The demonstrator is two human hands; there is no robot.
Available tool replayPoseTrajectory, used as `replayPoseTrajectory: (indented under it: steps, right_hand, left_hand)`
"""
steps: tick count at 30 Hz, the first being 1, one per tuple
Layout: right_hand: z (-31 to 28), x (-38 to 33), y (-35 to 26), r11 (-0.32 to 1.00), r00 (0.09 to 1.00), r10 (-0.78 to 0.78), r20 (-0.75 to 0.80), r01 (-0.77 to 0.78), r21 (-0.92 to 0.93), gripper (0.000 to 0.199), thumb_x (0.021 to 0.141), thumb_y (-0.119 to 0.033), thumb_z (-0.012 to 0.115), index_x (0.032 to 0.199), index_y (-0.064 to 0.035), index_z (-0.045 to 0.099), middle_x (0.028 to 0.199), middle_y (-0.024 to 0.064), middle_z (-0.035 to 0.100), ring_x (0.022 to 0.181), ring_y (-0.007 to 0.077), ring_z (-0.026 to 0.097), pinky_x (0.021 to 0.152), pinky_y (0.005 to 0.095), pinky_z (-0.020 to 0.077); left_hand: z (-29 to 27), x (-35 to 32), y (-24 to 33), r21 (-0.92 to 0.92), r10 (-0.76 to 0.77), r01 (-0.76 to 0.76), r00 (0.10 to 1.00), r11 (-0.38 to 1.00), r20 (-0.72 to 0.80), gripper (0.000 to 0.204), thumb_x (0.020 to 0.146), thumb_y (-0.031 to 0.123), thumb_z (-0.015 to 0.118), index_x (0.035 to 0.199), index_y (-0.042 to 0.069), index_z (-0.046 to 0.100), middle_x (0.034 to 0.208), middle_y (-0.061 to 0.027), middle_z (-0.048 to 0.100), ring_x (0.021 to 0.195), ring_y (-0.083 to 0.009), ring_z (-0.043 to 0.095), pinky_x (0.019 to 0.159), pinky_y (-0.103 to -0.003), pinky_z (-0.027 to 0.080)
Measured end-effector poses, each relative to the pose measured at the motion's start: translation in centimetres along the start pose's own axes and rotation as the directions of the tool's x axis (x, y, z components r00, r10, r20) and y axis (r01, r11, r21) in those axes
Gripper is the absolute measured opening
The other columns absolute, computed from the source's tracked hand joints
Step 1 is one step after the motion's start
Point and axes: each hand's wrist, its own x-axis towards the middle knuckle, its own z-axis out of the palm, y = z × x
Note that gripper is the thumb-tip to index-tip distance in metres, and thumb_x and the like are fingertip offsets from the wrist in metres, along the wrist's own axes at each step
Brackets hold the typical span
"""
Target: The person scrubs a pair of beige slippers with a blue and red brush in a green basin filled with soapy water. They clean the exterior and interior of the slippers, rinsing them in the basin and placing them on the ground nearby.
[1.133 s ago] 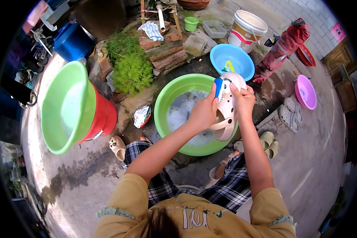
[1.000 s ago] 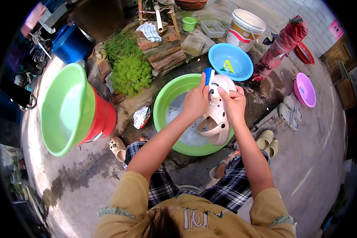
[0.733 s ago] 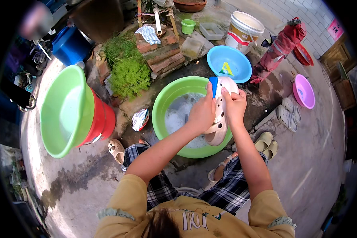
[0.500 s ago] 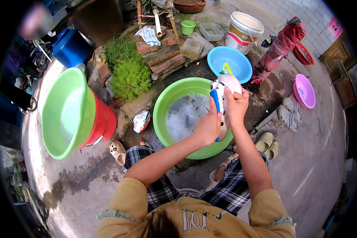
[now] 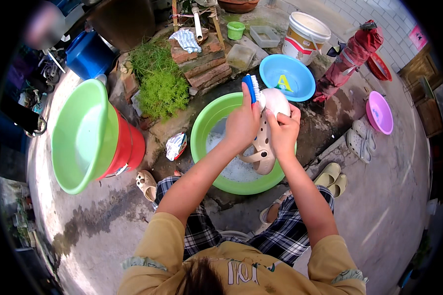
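Note:
A blue scrub brush with white bristles [image 5: 251,88] is gripped in my left hand [image 5: 243,119], its bristles turned toward the toe of a clog. My right hand [image 5: 284,132] grips the beige clog [image 5: 265,140] by its side; the toe points away from me and the heel strap hangs nearest me. Both are above a green basin [image 5: 206,115] of sudsy water [image 5: 231,170]. Whether the bristles touch the toe I cannot tell for sure.
A blue basin [image 5: 297,91] stands just beyond. At left a pale green basin [image 5: 79,142] leans on a red bucket [image 5: 127,142]. Grey clogs [image 5: 358,145], olive shoes [image 5: 328,175] and a purple basin [image 5: 379,112] lie at right; a small packet [image 5: 175,146] is by my left foot.
My left hand has moved left and away with the brush, from the clog's side to near its toe. The clog has turned, so its side holes and strap now show.

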Motion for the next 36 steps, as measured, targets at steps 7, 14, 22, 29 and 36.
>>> replayPoseTrajectory:
  steps: [7, 14, 22, 29, 36]
  right_hand:
    - [-0.6, 0.9, 1.0, 0.981, 0.981, 0.191, -0.044, -0.189, 0.048, 0.025, 0.071, -0.014, 0.07, 0.057, 0.0045, 0.059, 0.1, 0.0192, 0.051, 0.093, 0.0266, 0.05, 0.08, 0.0328, 0.0405]
    - [0.0, 0.0, -0.7, 0.972, 0.984, 0.162, 0.072, -0.172, 0.159, 0.026, 0.07, -0.014, 0.07, 0.055, 0.004, 0.058, 0.092, 0.0163, 0.054, 0.09, 0.0233, 0.051, 0.077, 0.0311, 0.0407]
    - [-1.6, 1.7, -0.6, 0.836, 0.92, 0.363, 0.147, -0.391, 0.385, 0.024, 0.072, -0.013, 0.069, 0.061, 0.0064, 0.061, 0.104, 0.0155, 0.053, 0.097, 0.0207, 0.05, 0.08, 0.03, 0.0395]
    - [-1.9, 1.5, -0.9, 0.904, 0.945, 0.259, 0.201, -0.311, 0.294, 0.027, 0.075, -0.02, 0.069, 0.065, 0.0054, 0.064, 0.107, 0.0156, 0.053, 0.104, 0.0198, 0.047, 0.084, 0.0299, 0.0389]
    - [-2.9, 1.5, -1.5, 0.564, 0.562, 0.532, 0.634, -0.793, 0.231, 0.04, 0.08, -0.038, 0.065, 0.098, -0.0022, 0.063, 0.093, 0.0052, 0.064, 0.088, 0.0123, 0.057, 0.084, 0.0264, 0.0398]
  left_hand:
    - [1.9, -4.0, 1.1, 0.149, 0.066, -0.09, 0.985, 0.985, 0.159, 0.065, 0.09, 0.023, 0.044, 0.139, -0.001, 0.011, 0.061, -0.0168, 0.058, 0.05, -0.0342, 0.055, 0.047, -0.044, 0.042]
    - [-1.3, 2.6, -3.0, -0.528, -0.209, 0.172, 0.978, 0.831, -0.011, 0.05, 0.091, 0.015, 0.043, 0.136, 0.003, 0.025, 0.059, -0.0036, 0.05, 0.048, -0.0167, 0.051, 0.048, -0.033, 0.044]
    - [-5.3, 1.7, -2.2, -0.644, -0.126, 0.261, 0.96, 0.719, 0.249, 0.029, 0.084, 0.012, 0.059, 0.11, 0.004, 0.051, 0.068, 0.0026, 0.049, 0.061, -0.0078, 0.048, 0.054, -0.021, 0.04]
    - [-2.6, 1.1, -2.7, -0.705, 0.012, 0.142, 0.978, 0.695, 0.209, 0.045, 0.067, 0.005, 0.075, 0.108, 0.005, 0.054, 0.087, 0.0008, 0.059, 0.071, -0.0069, 0.053, 0.064, -0.023, 0.045]
    - [-5.0, 1.9, -2.8, -0.481, 0.313, -0.167, 0.919, 0.861, 0.241, 0.053, 0.064, -0.003, 0.071, 0.113, 0.0, 0.053, 0.103, -0.0037, 0.045, 0.096, -0.016, 0.048, 0.085, -0.026, 0.04]
